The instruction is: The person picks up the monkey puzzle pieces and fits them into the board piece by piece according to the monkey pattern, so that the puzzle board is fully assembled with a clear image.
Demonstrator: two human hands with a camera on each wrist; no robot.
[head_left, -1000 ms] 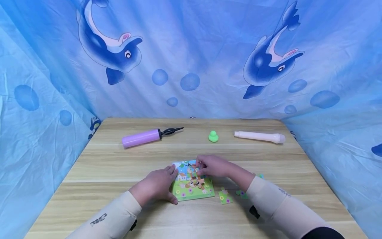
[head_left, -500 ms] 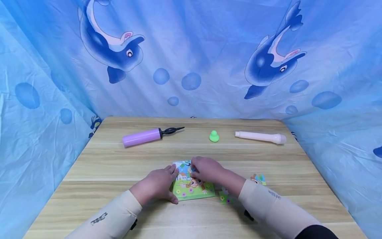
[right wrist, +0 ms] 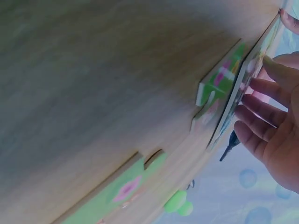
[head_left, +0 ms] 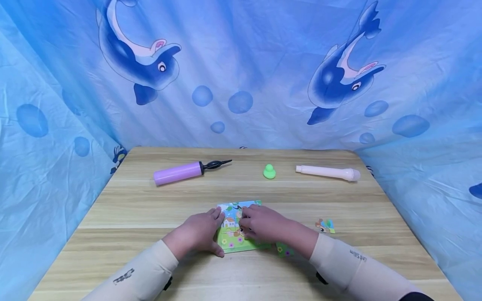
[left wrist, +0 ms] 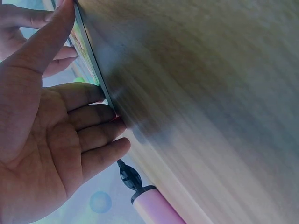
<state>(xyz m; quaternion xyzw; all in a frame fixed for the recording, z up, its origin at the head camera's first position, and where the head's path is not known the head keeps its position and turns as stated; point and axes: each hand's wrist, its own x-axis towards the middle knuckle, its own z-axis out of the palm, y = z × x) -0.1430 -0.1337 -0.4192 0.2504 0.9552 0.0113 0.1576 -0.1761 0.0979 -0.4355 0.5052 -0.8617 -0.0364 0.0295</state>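
A jigsaw puzzle (head_left: 235, 245) with a cartoon monkey, a house and flowers lies flat on the table in the head view. My left hand (head_left: 198, 230) rests along its left edge, fingers and thumb extended against the side. In the left wrist view the fingers (left wrist: 96, 133) touch the thin board edge. My right hand (head_left: 265, 224) lies over the puzzle's right half, fingertips on its face and nothing visibly pinched. In the right wrist view its fingers (right wrist: 259, 116) bend slightly against the board. A loose flowered piece (head_left: 285, 250) sits just right of the puzzle, partly under the wrist.
Another loose piece (head_left: 325, 225) lies beyond my right forearm. Along the table's back are a purple balloon pump (head_left: 178, 173), a small green knobbed object (head_left: 269, 172) and a white microphone-shaped stick (head_left: 327, 172). A blue dolphin curtain (head_left: 241, 62) encloses the table.
My right hand shifted left from the puzzle's upper right to its middle, then slightly nearer, its fingers spreading from a pinch onto the face. My left hand stayed put.
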